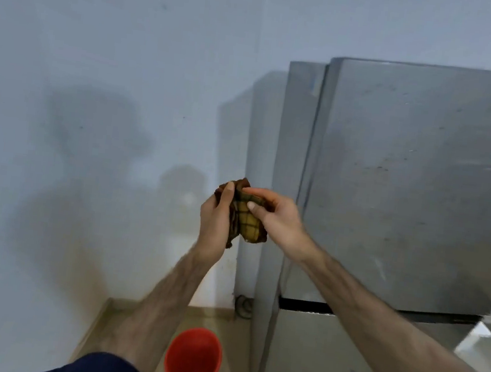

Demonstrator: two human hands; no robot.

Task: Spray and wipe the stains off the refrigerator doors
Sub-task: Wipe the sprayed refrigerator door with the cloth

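A grey two-door refrigerator (407, 179) stands at the right, its upper door marked with smudges and specks; the lower door (325, 363) begins below a dark gap. In front of its left edge I hold a bunched yellow-and-brown checked cloth (248, 219) with both hands. My left hand (216, 216) grips the cloth's left side, thumb up along it. My right hand (277, 217) pinches its right side, fingers curled over the top. No spray bottle is in view.
A red bucket (193, 360) stands on the beige floor below my forearms, next to the fridge's lower left corner. A pale wall (94, 107) fills the left and back. A coiled dark cable (242, 306) lies behind the fridge's base.
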